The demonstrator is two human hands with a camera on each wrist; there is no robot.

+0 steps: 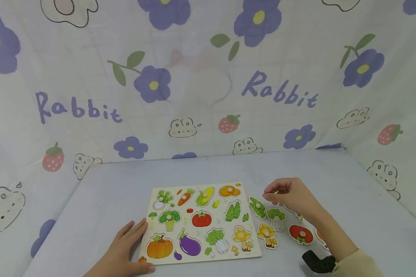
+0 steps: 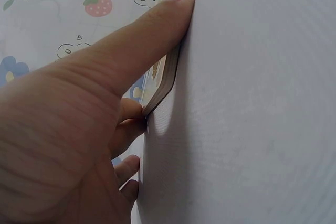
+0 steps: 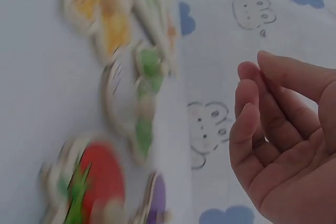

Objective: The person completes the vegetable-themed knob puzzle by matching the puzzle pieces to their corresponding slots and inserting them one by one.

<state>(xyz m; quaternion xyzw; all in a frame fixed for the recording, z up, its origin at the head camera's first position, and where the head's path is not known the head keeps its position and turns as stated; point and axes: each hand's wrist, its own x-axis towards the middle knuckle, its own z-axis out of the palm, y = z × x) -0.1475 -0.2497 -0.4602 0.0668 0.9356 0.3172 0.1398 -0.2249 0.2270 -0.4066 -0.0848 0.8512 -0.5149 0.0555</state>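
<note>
L fingers [image 1: 137,231] wide, touching puzzle board [image 1: 217,223]; R fingers [image 3: 243,124] curled narrow nr veg pcs [image 1: 275,218].
Pale bench [image 1: 100,200], Rabbit-print cloth [image 1: 204,96] bhd.

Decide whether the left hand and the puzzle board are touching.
Touching: the left wrist view shows the left hand meeting the puzzle board, its thumb across the edge and a fingertip against the corner.
</note>
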